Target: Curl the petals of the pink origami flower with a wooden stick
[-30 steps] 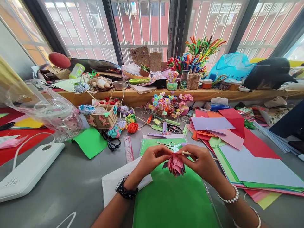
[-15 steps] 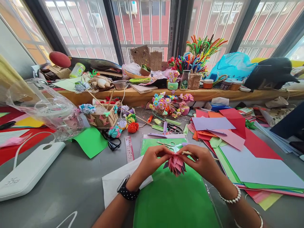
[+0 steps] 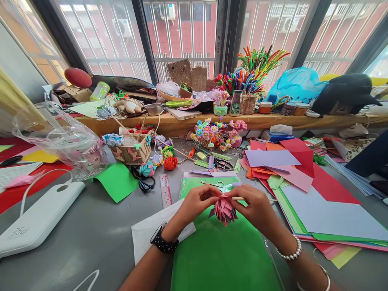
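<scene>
Because folded paper creases so easily, a light pinch counts

Close together at the centre, the left hand (image 3: pixel 198 202) and the right hand (image 3: pixel 257 206) each have thumb and fingers drawn into a pinch on a pink, layered paper flower with dark outer petals (image 3: pixel 224 211). It sits between the two sets of fingertips, gripped at its narrow upper end, petal tips fanning down toward the wearer. The right hand also holds a slim, pale, round stick (image 3: pixel 239 198), lying sideways under the fingers; whether its inner end touches the flower is hidden.

To do this part well, pressure should probably fall on the gathered end alone, leaving the loose petals free. One hand might best steady while the other makes small adjustments, with the stick level so it doesn't lever the layers apart. Squeezing hard could flatten the folds.

Below the flower spreads a flat, glossy green mat (image 3: pixel 218 254); I can't tell whether the petals touch it. Just beyond the fingers lies a pair of small metal scissors (image 3: pixel 210 184). A plain white sheet (image 3: pixel 147 234) lies beside the left wrist, and a stack of coloured paper sheets (image 3: pixel 333 214) is near the right forearm.
</scene>
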Available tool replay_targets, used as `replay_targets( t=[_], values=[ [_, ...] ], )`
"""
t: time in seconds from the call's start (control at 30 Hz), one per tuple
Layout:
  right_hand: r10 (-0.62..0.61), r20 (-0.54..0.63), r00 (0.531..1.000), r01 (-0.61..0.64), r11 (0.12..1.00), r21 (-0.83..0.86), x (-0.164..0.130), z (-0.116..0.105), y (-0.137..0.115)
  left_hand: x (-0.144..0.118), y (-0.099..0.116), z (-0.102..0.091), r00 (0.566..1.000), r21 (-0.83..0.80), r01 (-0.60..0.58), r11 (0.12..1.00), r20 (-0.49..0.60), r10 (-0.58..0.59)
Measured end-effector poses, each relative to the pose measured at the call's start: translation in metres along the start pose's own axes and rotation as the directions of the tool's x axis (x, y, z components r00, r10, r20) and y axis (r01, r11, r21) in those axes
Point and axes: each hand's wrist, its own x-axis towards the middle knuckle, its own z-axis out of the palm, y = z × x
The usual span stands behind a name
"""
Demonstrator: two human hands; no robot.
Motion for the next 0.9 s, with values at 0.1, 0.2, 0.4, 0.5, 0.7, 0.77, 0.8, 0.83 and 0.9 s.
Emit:
replay_targets(
  t=[0.1,0.2,0.4,0.5,0.7,0.77,0.8,0.83,0.9],
  values=[
    [-0.018,-0.014,1.000,0.018,1.000,-0.005,0.000,0.000,-0.002,0.001,-0.002,-0.002,1.000,-0.026,0.018,0.999,0.025,-0.018],
    [-0.037,-0.027,0.999,0.037,0.999,-0.014,0.000,-0.001,-0.001,0.000,0.000,-0.002,0.999,-0.038,0.028,0.999,0.024,-0.027],
    [0.052,-0.164,0.985,-0.049,0.999,0.021,0.000,-0.001,-0.002,-0.001,0.004,0.000,0.997,-0.160,0.036,0.986,0.070,-0.025],
    [0.097,-0.191,0.977,-0.091,0.995,0.041,-0.001,-0.001,-0.003,-0.002,0.000,0.005,0.990,-0.244,0.040,0.969,0.138,-0.006],
    [0.134,-0.113,0.985,-0.127,0.990,0.065,0.000,-0.007,-0.003,-0.005,0.007,0.009,0.997,-0.028,0.000,1.000,0.080,0.002],
    [0.127,-0.076,0.989,-0.121,0.989,0.080,0.001,-0.011,-0.003,-0.006,0.012,0.007,0.997,0.068,-0.042,0.997,0.065,0.038],
    [0.121,-0.059,0.991,-0.116,0.990,0.077,0.001,-0.012,-0.003,-0.007,0.014,0.006,0.996,0.114,-0.061,0.992,0.065,0.054],
    [0.114,-0.045,0.992,-0.111,0.992,0.066,0.001,-0.013,-0.003,-0.007,0.016,0.005,0.995,0.157,-0.079,0.984,0.068,0.069],
    [0.104,-0.029,0.994,-0.103,0.994,0.034,0.001,-0.014,-0.004,-0.008,0.018,0.004,0.992,0.237,-0.114,0.965,0.078,0.098]
  ],
)
